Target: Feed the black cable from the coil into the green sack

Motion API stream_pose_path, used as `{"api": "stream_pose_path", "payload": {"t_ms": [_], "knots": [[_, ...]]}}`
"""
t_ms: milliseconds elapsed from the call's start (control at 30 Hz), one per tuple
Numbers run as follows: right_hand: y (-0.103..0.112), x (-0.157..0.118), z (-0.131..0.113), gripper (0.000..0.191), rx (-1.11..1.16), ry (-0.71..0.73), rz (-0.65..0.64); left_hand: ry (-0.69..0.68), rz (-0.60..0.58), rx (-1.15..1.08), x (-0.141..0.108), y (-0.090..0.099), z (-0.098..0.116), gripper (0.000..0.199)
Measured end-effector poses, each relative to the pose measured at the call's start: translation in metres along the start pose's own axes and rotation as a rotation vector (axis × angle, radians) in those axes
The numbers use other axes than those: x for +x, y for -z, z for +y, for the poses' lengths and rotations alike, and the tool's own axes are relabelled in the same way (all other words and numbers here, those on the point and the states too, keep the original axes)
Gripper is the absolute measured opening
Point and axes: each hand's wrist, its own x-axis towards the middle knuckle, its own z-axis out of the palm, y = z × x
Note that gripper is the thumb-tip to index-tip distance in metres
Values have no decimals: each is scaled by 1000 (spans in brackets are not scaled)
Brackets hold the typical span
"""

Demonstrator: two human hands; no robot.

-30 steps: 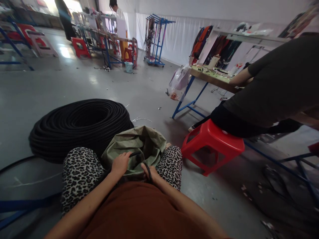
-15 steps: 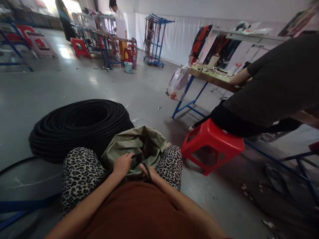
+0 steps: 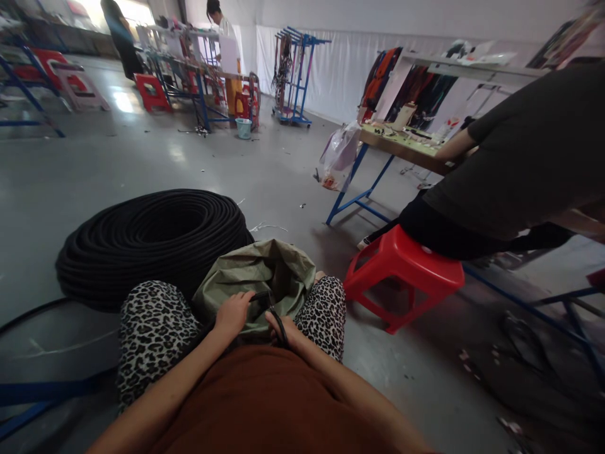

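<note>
My left hand is closed around a black cord, whose short end sticks out to the right past the fingers. In my right hand is a pair of scissors with dark handles; its blades point up at the cord's end and look to touch it. Both hands are over a green woven sack that stands mouth-up between my knees. A large coil of black cord lies on the floor at the left, in front of my knee.
A red plastic stool carries a seated co-worker at the right, by a worktable. From its corner hangs a plastic bag. A blue rack, more tables and stools stand farther back. Blue frame bars lie at my lower left.
</note>
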Motion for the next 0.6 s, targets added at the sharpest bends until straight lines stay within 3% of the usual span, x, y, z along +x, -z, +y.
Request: {"api": "stream_pose_path", "payload": {"t_ms": [233,600], "knots": [[-1,-13,-10,44,-14,-19,5,-14,-13,2,0,-2,-1,40],[0,-4,-3,45,-33,4,38,-32,-38,-30,3,-5,-5,42]]}}
